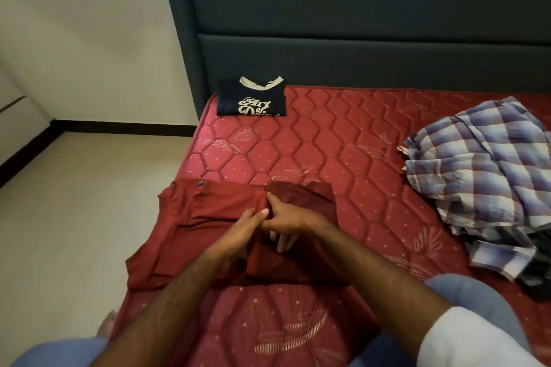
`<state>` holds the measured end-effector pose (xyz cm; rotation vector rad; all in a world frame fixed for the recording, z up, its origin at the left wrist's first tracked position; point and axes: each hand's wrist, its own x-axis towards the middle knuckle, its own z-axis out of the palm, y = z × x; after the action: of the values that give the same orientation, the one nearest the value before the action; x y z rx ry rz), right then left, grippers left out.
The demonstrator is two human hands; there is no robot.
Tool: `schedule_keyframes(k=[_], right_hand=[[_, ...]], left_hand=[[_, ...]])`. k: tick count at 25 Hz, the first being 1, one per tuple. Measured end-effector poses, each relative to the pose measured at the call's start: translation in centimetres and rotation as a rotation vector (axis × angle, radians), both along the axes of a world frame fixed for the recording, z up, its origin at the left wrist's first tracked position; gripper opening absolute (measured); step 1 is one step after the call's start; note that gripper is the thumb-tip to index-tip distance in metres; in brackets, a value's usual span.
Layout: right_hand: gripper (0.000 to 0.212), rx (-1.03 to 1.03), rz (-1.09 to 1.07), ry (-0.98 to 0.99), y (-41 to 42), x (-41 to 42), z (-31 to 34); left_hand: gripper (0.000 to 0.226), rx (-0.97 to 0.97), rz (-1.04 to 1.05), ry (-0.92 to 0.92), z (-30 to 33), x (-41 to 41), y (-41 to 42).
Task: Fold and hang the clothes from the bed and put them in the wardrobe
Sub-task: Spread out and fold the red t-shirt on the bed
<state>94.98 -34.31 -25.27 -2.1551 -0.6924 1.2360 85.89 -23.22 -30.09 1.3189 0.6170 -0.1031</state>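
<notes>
One red quilted mattress [343, 140] fills the view, backed by one dark grey padded headboard [357, 24]. Three garments lie on it. One crumpled blue-and-white checked shirt [483, 176] sits at the right. One dark red jersey T-shirt [193, 217], partly folded, lies at the near left edge. One folded navy T-shirt with cream lettering [253, 98] rests by the headboard. Two hands meet on the red shirt: the left hand [235, 235] pinches a fold, and the right hand [286, 220] grips the cloth with curled fingers.
</notes>
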Motion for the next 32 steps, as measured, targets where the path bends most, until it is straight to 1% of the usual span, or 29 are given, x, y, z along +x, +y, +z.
schedule_keyframes(k=[1,2,3,4,5,6,7,8,9,10,11,12,13,15,16,17,18,20,21,23,25,26,28,30,32], right_hand=[[0.087,0.042,0.017,0.04,-0.9,0.5,-0.1],[0.078,0.079,0.014,0.027,-1.7,1.4,-0.4],[0.065,0.116,-0.027,-0.041,-2.5,2.5,-0.7],[0.048,0.147,-0.101,-0.17,-3.2,3.9,-0.9],[0.033,0.17,-0.195,-0.318,-3.8,5.5,-1.1],[0.024,0.17,-0.268,-0.464,-4.4,7.2,-1.4],[0.022,0.164,-0.295,-0.585,-4.7,8.8,-1.6],[0.023,0.135,-0.266,-0.675,-5.0,10.0,-1.8],[0.023,0.101,-0.204,-0.736,-4.9,10.9,-2.2],[0.022,0.074,-0.138,-0.774,-4.5,11.5,-2.4],[0.02,0.074,-0.089,-0.78,-3.9,11.6,-2.4],[0.015,0.083,-0.071,-0.76,-3.0,11.2,-2.2],[0.014,0.098,-0.064,-0.735,-1.9,10.6,-1.9],[0.032,0.059,-0.047,-0.722,0.6,9.4,-1.7],[0.042,-0.009,-0.025,-0.75,1.9,8.9,-2.0],[0.048,-0.082,0.007,-0.792,3.0,8.4,-2.4],[0.049,-0.142,0.035,-0.838,3.8,7.9,-2.8],[0.039,-0.19,0.045,-0.911,4.6,7.4,-3.2],[0.036,-0.183,0.038,-0.926,4.6,7.3,-3.3],[0.031,-0.092,-0.003,-0.92,4.3,7.0,-3.3],[0.021,0.08,-0.085,-0.885,3.8,6.6,-3.2],[0.018,0.179,-0.135,-0.848,3.5,6.6,-3.2],[0.019,0.345,-0.195,-0.718,2.9,6.7,-3.8],[0.017,0.402,-0.164,-0.623,2.5,7.2,-4.6],[0.004,0.375,-0.113,-0.517,2.6,7.6,-5.4]], left_hand=[[0.053,0.041,0.0,-0.001,-0.3,0.0,0.1],[0.046,0.077,0.008,-0.007,-0.4,0.0,0.1],[0.04,0.141,0.003,-0.006,-0.4,0.1,0.1],[0.04,0.246,-0.03,0.007,-0.4,0.2,0.0],[0.045,0.386,-0.089,0.033,-0.3,0.2,0.0],[0.054,0.57,-0.174,0.074,-0.1,0.1,0.1],[0.065,0.79,-0.251,0.106,0.1,-0.1,0.2],[0.073,1.013,-0.283,0.107,0.4,-0.4,0.5],[0.075,1.204,-0.273,0.06,0.5,-0.6,0.6],[0.069,1.341,-0.244,-0.014,0.8,-0.8,0.5],[0.058,1.394,-0.229,-0.067,1.0,-0.7,0.3],[0.048,1.361,-0.236,-0.076,1.2,-0.6,-0.1],[0.043,1.273,-0.237,-0.048,1.3,-0.5,-0.5],[0.042,1.093,-0.232,0.114,0.6,-0.4,-1.0],[0.043,1.061,-0.208,0.149,0.2,-0.4,-1.0],[0.044,1.063,-0.184,0.153,-0.1,-0.4,-0.9],[0.045,1.081,-0.176,0.153,-0.4,-0.5,-0.8],[0.046,1.125,-0.206,0.14,-0.8,-0.3,-0.8],[0.045,1.133,-0.214,0.131,-1.0,-0.3,-0.8],[0.042,1.136,-0.202,0.138,-1.2,-0.3,-0.7],[0.039,1.13,-0.181,0.155,-1.6,-0.2,-0.5],[0.038,1.125,-0.179,0.163,-1.7,-0.2,-0.4],[0.036,1.115,-0.17,0.155,-2.0,-0.2,-0.5],[0.039,1.076,-0.127,0.124,-2.3,-0.5,-0.7],[0.046,1.037,-0.093,0.125,-2.4,-0.8,-0.6]])
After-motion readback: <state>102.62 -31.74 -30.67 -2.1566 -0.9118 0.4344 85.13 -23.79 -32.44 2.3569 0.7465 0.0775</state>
